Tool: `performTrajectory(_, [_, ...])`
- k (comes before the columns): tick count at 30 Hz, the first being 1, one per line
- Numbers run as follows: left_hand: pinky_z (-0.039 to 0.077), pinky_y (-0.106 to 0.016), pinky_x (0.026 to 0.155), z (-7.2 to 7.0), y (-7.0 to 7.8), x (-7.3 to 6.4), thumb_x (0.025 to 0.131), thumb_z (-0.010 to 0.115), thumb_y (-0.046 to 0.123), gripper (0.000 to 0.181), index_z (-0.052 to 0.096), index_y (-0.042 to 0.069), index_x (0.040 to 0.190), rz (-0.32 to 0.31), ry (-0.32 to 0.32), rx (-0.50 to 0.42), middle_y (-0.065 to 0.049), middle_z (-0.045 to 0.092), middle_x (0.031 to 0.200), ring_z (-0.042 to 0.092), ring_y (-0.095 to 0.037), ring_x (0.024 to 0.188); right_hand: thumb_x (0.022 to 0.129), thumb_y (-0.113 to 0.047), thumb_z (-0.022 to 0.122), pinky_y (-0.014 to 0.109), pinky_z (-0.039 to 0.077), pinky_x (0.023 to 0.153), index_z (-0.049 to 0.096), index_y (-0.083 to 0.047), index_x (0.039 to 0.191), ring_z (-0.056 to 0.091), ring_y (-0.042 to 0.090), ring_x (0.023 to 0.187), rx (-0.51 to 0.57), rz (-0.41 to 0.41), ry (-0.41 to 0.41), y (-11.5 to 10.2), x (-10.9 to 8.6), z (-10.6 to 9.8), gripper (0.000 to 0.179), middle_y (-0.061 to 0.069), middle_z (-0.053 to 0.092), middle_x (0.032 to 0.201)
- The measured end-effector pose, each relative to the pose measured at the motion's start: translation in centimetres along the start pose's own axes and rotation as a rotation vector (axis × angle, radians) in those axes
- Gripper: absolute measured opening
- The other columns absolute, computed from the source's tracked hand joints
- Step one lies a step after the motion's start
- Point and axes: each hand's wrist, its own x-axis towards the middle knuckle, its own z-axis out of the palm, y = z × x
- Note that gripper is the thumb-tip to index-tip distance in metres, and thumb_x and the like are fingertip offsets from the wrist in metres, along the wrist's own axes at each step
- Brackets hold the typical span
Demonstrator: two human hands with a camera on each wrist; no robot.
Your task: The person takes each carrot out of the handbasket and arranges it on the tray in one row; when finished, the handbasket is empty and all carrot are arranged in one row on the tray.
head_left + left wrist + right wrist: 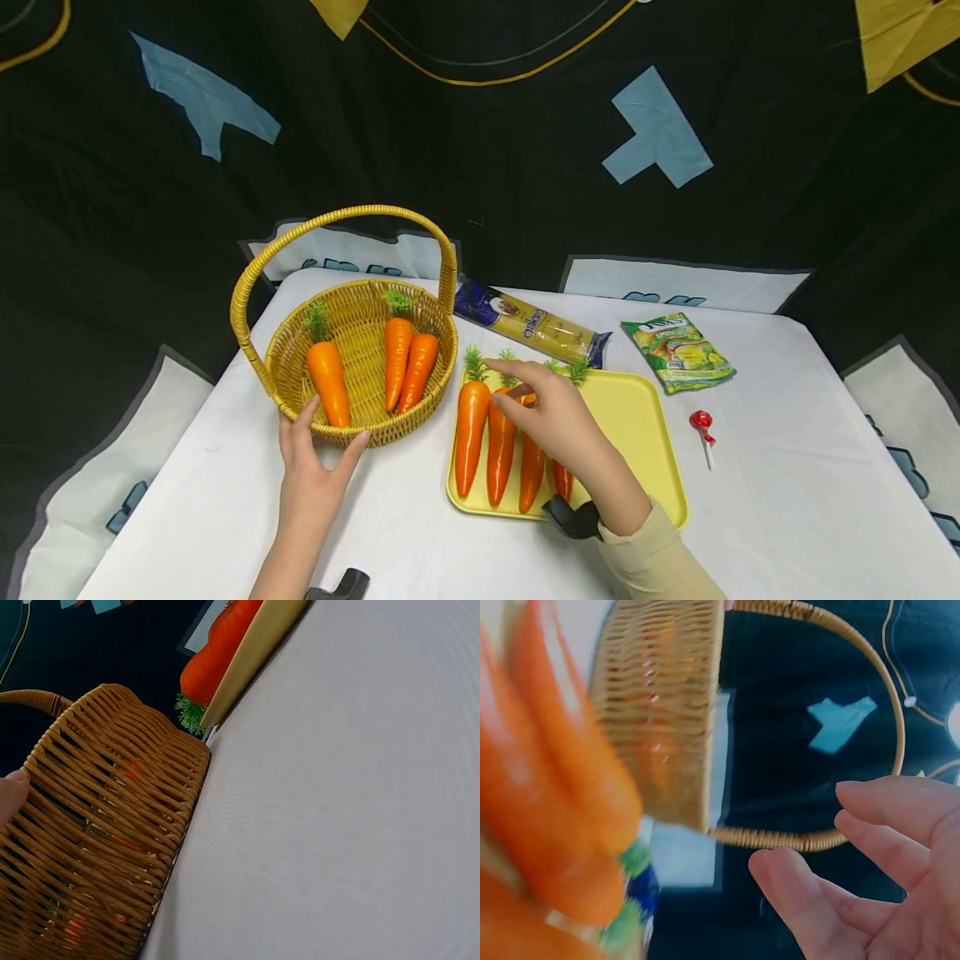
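A yellow wicker basket [390, 429] with a tall handle stands at the left and contains three orange toy carrots [328, 383]. At its near rim, my left hand [311, 475] holds on with thumb and fingers spread; one fingertip [13, 795] shows at the rim in the left wrist view. Several more carrots [471, 433] with green tops lie side by side on a yellow tray [637, 450]. Over them hovers my right hand [558, 412], thumb and fingers apart. Nothing is between those fingers [885, 802] in the right wrist view. The hand partly hides the carrots at the right.
Behind the tray lies a long pasta packet [536, 321]. A green and yellow packet [678, 352] and a red lollipop [702, 421] are to its right. White cloth covers the table [787, 500]; a dark curtain [480, 167] hangs behind.
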Motion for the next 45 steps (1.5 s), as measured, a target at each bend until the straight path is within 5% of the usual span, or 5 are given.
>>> performTrajectory(14, [0.030, -0.072, 0.094, 0.0, -0.1, 0.1, 0.088, 0.069, 0.042, 0.087, 0.016, 0.019, 0.153, -0.002, 0.000, -0.003, -0.011, -0.014, 0.159, 0.017, -0.051, 0.137, 0.092, -0.024, 0.068, 0.026, 0.053, 0.072, 0.061, -0.027, 0.132, 0.064, 0.017, 0.091, 0.275, -0.117, -0.299, -3.5, 7.3, 6.5, 0.041, 0.004, 0.062, 0.121])
performTrajectory(19, [0.034, -0.071, 0.091, 0.0, -0.1, 0.1, 0.089, 0.069, 0.040, 0.085, 0.017, 0.019, 0.153, 0.016, 0.013, 0.001, -0.012, -0.011, 0.159, 0.019, -0.051, 0.137, 0.091, -0.022, 0.068, 0.024, 0.053, 0.070, 0.061, -0.023, 0.132, 0.064, 0.016, 0.094, 0.256, -0.122, -0.333, -4.3, 9.0, 9.0, 0.042, 0.005, 0.063, 0.119])
performTrajectory(25, [0.037, -0.072, 0.087, 0.1, -0.3, 0.1, 0.089, 0.070, 0.037, 0.084, 0.018, 0.019, 0.152, 0.040, 0.031, 0.005, -0.014, -0.008, 0.159, 0.022, -0.052, 0.135, 0.089, -0.023, 0.070, 0.023, 0.051, 0.072, 0.061, -0.022, 0.132, 0.061, 0.016, 0.101, 0.158, -0.093, -0.365, -5.1, 10.5, 11.2, 0.044, 0.010, 0.063, 0.122])
performTrajectory(37, [0.038, -0.070, 0.086, 0.1, -0.2, 0.0, 0.089, 0.070, 0.036, 0.082, 0.020, 0.019, 0.152, 0.035, 0.037, 0.009, -0.014, -0.007, 0.159, 0.025, -0.052, 0.134, 0.088, -0.016, 0.071, 0.025, 0.052, 0.061, 0.060, -0.019, 0.132, 0.064, 0.021, 0.072, 0.148, -0.018, -0.440, -5.4, 12.4, 14.4, 0.045, 0.008, 0.065, 0.114])
performTrajectory(45, [0.037, -0.070, 0.089, 0.0, -0.2, 0.0, 0.089, 0.070, 0.037, 0.083, 0.019, 0.019, 0.152, 0.030, 0.030, 0.009, -0.013, -0.008, 0.159, 0.024, -0.051, 0.134, 0.087, -0.012, 0.073, 0.029, 0.055, 0.069, 0.061, -0.016, 0.131, 0.066, 0.022, 0.078, 0.276, 0.052, -0.496, -5.6, 12.7, 15.2, 0.046, 0.010, 0.062, 0.122])
